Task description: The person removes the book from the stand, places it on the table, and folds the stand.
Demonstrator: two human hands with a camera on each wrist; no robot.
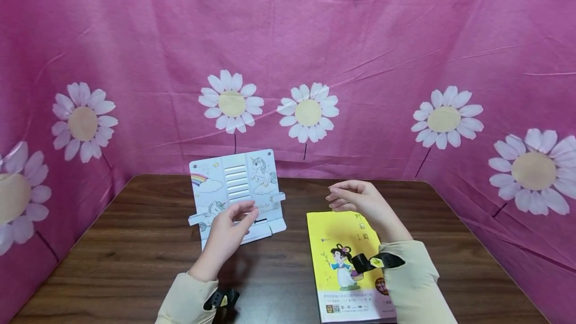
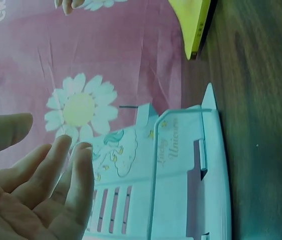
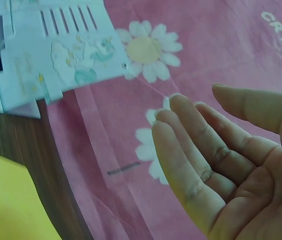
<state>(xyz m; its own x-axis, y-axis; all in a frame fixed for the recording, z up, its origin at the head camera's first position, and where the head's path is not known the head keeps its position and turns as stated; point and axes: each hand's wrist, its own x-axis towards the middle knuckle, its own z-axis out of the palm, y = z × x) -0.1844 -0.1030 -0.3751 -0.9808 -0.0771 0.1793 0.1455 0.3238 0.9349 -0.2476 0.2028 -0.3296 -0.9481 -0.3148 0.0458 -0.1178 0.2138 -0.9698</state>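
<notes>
A pale blue book stand (image 1: 237, 184) printed with unicorns, clouds and a rainbow stands propped up on the left half of the table. My left hand (image 1: 230, 229) is in front of it, fingers loosely bent and nothing between them; it overlaps the stand's lower part in the head view. To the right lies a yellow book (image 1: 333, 234) with a cartoon figure on its cover. Over the book's upper right part hovers my right hand (image 1: 360, 201), its fingers relaxed and holding nothing. The right wrist view shows that palm (image 3: 251, 195) bare.
A brown wood-grain table (image 1: 148, 264) carries both things. Behind it and at both sides hangs a pink cloth (image 1: 288, 24) with large white daisies. Each wrist wears a black strap over a beige sleeve (image 1: 411, 274).
</notes>
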